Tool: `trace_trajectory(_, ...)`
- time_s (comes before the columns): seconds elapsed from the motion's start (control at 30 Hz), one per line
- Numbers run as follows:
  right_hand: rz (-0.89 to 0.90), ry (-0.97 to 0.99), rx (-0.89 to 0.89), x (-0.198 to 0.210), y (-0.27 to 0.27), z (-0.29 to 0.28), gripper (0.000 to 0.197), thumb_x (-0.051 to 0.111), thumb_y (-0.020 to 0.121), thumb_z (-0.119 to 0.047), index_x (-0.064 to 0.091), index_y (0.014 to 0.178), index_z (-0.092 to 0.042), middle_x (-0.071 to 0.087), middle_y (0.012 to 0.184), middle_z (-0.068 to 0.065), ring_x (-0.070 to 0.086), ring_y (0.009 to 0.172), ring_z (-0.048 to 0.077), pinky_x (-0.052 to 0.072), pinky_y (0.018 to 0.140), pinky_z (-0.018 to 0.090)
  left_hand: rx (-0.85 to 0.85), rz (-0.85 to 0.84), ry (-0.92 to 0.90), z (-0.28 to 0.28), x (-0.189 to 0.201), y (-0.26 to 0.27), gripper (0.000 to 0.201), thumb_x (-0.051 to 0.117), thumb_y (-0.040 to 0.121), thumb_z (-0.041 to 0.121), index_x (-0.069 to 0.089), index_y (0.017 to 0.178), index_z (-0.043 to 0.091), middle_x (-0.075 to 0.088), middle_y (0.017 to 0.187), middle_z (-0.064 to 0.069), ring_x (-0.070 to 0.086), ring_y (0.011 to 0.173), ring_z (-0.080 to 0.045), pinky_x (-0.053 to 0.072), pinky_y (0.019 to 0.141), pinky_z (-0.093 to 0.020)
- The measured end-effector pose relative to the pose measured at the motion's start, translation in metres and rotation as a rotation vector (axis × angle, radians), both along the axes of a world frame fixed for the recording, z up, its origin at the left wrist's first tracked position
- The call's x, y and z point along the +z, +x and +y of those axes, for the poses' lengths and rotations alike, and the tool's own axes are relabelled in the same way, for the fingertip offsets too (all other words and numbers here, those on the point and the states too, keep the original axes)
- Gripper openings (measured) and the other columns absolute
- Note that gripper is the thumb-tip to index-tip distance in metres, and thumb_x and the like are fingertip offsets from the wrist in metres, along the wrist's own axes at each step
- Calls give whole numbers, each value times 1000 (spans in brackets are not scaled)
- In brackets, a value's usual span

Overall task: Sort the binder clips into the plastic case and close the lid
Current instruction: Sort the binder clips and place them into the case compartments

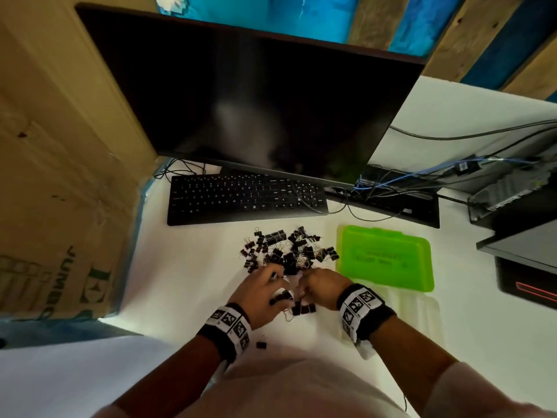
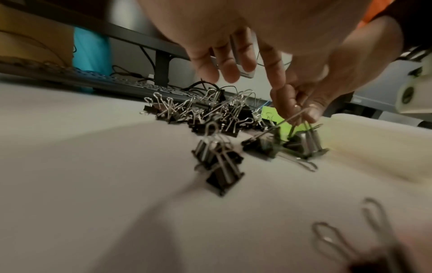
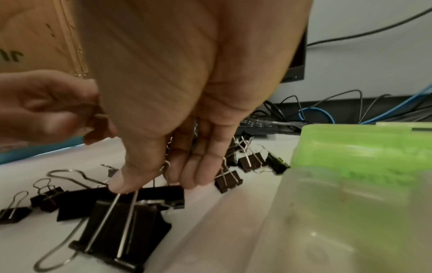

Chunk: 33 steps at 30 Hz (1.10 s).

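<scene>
A heap of black binder clips [image 1: 286, 251] lies on the white table, between the keyboard and my hands. My right hand [image 1: 303, 292] pinches the wire handles of a large binder clip [image 3: 121, 227] between thumb and fingers, just above the table. In the left wrist view that hand [image 2: 301, 109] holds the same clip [image 2: 308, 142]. My left hand [image 1: 277, 285] hovers over loose clips with its fingers [image 2: 229, 70] hanging straight and holding nothing. The plastic case lies open to the right, its green half [image 1: 388, 257] farther away and its clear half [image 1: 413, 315] nearer.
A black keyboard [image 1: 247, 197] and a dark monitor [image 1: 256, 101] stand behind the heap. A cardboard box [image 1: 60, 176] walls off the left side. Cables [image 1: 422, 179] and black equipment [image 1: 527, 236] crowd the right. One stray clip [image 1: 261, 345] lies by my left wrist.
</scene>
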State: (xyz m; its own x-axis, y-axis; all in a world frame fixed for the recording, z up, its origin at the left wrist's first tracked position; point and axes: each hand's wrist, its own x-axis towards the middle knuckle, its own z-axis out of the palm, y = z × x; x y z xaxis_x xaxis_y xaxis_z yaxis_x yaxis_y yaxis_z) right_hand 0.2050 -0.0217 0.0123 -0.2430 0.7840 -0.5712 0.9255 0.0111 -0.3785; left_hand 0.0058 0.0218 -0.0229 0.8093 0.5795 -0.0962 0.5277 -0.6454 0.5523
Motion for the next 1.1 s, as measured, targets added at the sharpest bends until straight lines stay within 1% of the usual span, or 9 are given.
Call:
trace_trajectory(0.1,5,26,-45,5,4,-3,16,64,84,-24,71,96,-18,57,112,5,59,101,26,41,78,27,-74,87,-100,-11,1,-3,47,60,79,56,56,118,30,46,125,6,50,103,-13,45,90,-27)
trace_trajectory(0.17,23,37,-69,9,8,-7,14,65,82,-29,72,90,-19,54,110,1,58,100,22,48,83,32,-143,138,-108,-15,-1,-2,35,58,88,39,59,119,24,51,123,1,55,103,-19,48,92,-35)
trace_trajectory(0.3,153,89,-218,19,15,-15,11,67,78,-29,63,70,-24,51,116,-8,51,106,7,42,94,26,-8,81,-145,-10,7,-2,25,46,96,34,63,111,24,57,111,3,57,99,-17,49,88,-37)
trace_trajectory(0.4,276,170,-434,26,15,-14,28,70,72,-15,49,58,-27,61,96,-4,59,91,13,47,82,28,105,-47,-129,-4,17,-11,25,43,97,37,63,106,24,57,103,6,53,91,-11,49,85,-32)
trace_trajectory(0.53,9,103,-474,29,4,8,19,66,74,-24,55,83,-12,65,87,9,58,78,24,47,64,30,229,-36,-220,7,34,-16,27,45,97,29,53,122,23,45,93,10,48,77,-7,48,83,-27)
trace_trajectory(0.7,-47,93,-430,23,-20,30,42,64,80,-27,53,120,-18,67,106,11,63,96,28,44,73,26,205,144,-194,30,42,8,50,56,92,31,32,136,36,54,84,6,58,74,-15,55,72,-33)
trace_trajectory(0.83,-102,74,-407,22,-27,37,25,60,78,-27,70,99,-20,69,106,8,64,96,29,48,78,29,411,107,-222,69,42,25,50,60,89,29,39,135,28,62,110,-9,61,98,-25,52,91,-41)
trace_trajectory(0.93,-102,70,-443,25,-20,36,24,60,76,-29,73,95,-21,70,104,9,63,97,29,51,81,31,349,285,-180,89,36,34,50,55,91,27,37,138,27,51,131,-12,53,116,-30,47,98,-42)
trace_trajectory(1.1,82,13,-544,30,6,27,20,62,75,-23,77,90,-25,75,95,1,67,89,15,51,85,24,171,408,-64,93,26,55,40,54,88,14,54,126,27,55,124,-12,57,110,-33,50,92,-40)
